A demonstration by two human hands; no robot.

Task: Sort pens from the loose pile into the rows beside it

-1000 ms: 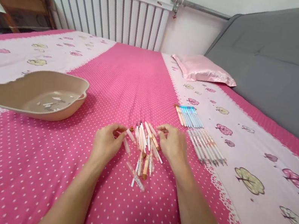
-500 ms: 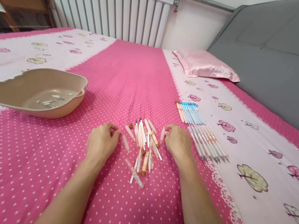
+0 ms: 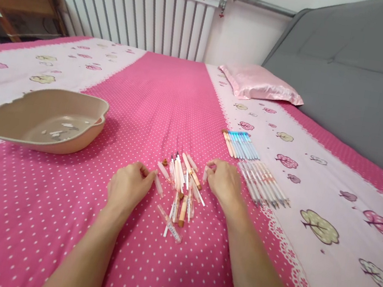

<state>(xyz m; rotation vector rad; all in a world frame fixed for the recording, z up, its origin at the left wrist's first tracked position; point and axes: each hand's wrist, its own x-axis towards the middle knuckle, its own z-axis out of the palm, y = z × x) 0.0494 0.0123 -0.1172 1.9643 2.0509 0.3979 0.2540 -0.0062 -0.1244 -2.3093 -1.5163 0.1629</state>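
Since the last frame, the left hand (image 3: 128,189) has edged in until its fingertips meet the upper end of a translucent pink tube (image 3: 159,186); from my remote seat I can't tell whether they grip it. Nearest me, a clear pen barrel (image 3: 170,225) slants across the polka-dot sheet (image 3: 169,277), at the near edge of the loose pen parts (image 3: 179,173) heaped between both hands. I see the right hand (image 3: 225,181) pinching a short pink tube (image 3: 205,174) between thumb and forefinger. Beyond lie grey-white pens (image 3: 263,184), a beige basin (image 3: 31,112), blue pens (image 3: 244,146) and, farthest, a satin pillow (image 3: 260,82).
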